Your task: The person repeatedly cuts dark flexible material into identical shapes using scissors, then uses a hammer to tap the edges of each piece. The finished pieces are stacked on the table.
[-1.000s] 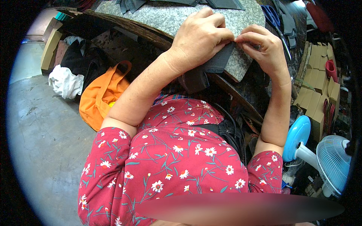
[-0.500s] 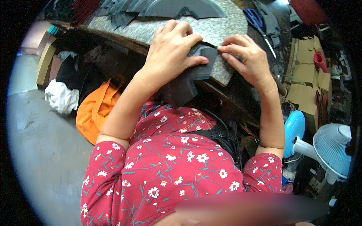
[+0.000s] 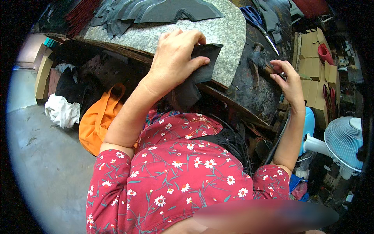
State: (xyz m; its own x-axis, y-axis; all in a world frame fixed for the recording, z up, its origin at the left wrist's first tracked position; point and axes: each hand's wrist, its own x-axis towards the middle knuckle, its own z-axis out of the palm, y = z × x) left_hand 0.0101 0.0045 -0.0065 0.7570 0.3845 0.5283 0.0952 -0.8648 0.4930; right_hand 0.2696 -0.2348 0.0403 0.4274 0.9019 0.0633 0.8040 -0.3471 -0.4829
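My left hand (image 3: 173,58) pinches a black cut piece of leather-like sheet (image 3: 204,64) at the slab's near edge, thumb on top. Part of the piece hangs over the edge toward my lap, and the fingers' undersides are hidden. To the right, my right hand (image 3: 288,82) is beside the handle of a hammer (image 3: 257,62) lying on the dark bench. Its thumb and fingers are apart, around the handle's end; I see no firm grip. Several matching dark grey cut pieces (image 3: 163,11) lie overlapped on the far side of the speckled stone slab (image 3: 156,37).
Blue-handled scissors (image 3: 253,17) lie on the dark bench (image 3: 253,97) past the hammer. Cardboard boxes (image 3: 313,66) and a blue-and-white fan (image 3: 343,144) stand at the right. An orange bag (image 3: 99,121) and white cloth (image 3: 62,111) are at the left below the bench.
My right hand has left the black piece and moved right to the hammer's handle. My left hand still holds the piece, whose upper part now stands up more.
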